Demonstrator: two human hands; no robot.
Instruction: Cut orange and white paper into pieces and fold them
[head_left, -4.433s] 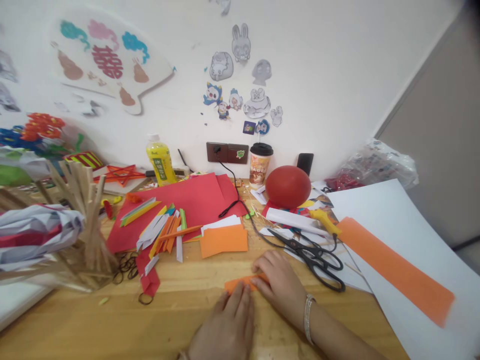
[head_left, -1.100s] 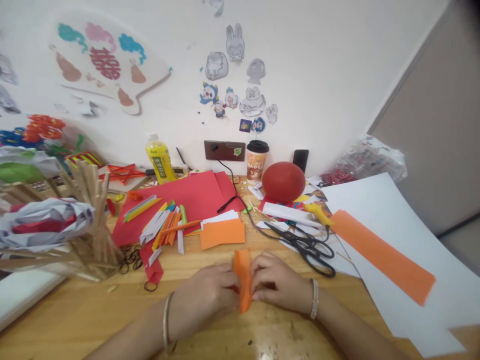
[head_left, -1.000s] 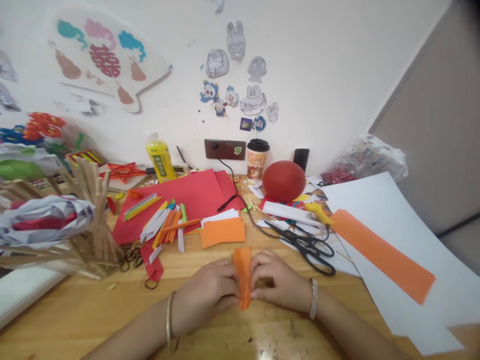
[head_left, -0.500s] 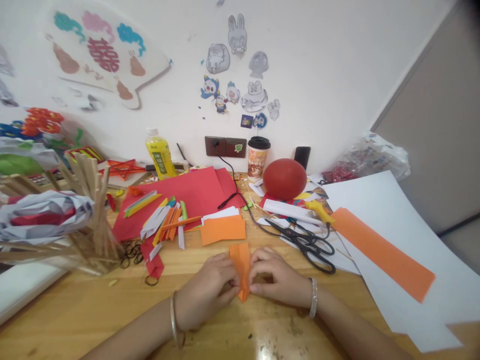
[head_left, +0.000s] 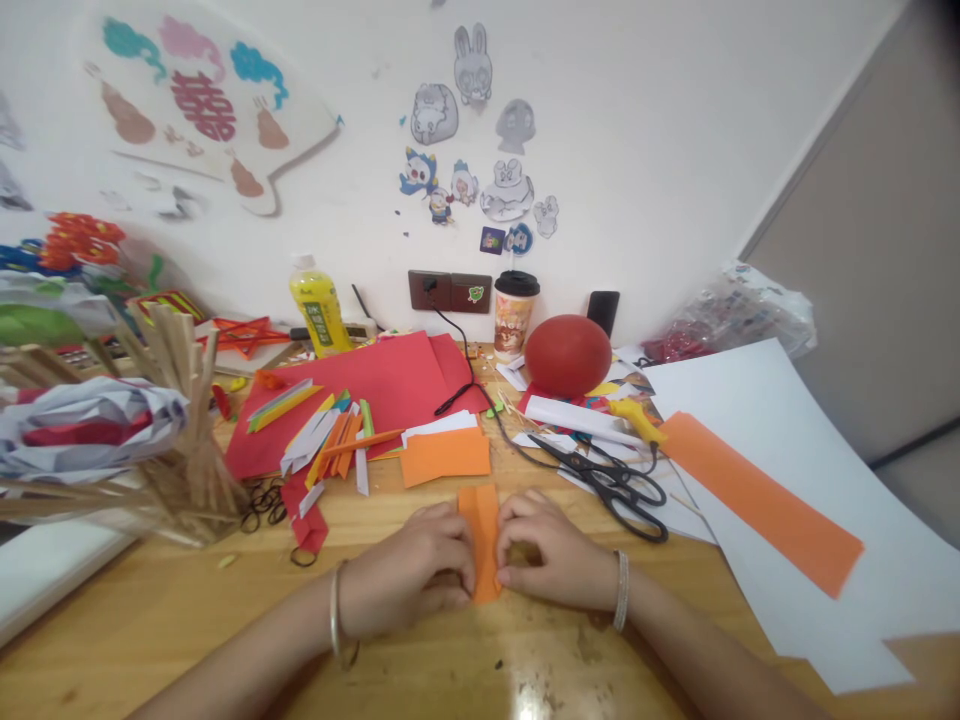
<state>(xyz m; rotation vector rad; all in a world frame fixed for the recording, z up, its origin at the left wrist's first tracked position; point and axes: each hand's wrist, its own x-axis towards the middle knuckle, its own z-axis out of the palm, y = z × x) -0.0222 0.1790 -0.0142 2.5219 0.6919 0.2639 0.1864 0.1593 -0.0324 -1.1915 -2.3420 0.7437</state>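
Observation:
A narrow folded piece of orange paper (head_left: 484, 540) lies on the wooden table between my hands, with a crease running along its length. My left hand (head_left: 420, 560) grips its left edge near the lower end, fingers curled. On the other side, my right hand (head_left: 551, 550) has thumb and fingers pinched at the right edge. Just beyond the hands sits a small stack of orange paper (head_left: 445, 458) with white pieces behind it. Black scissors (head_left: 619, 485) rest to the right of my right hand.
Folded colored strips lie on red sheets (head_left: 390, 375) at the back left, beside a basket of sticks (head_left: 199, 480). Behind are a yellow bottle (head_left: 319, 308), a lidded cup (head_left: 514, 318) and a red balloon (head_left: 568, 356). White sheets (head_left: 780, 450) cover the right.
The lower end of the orange piece has gone from pointed and partly folded to flatter and squarer. My left hand has shifted slightly left.

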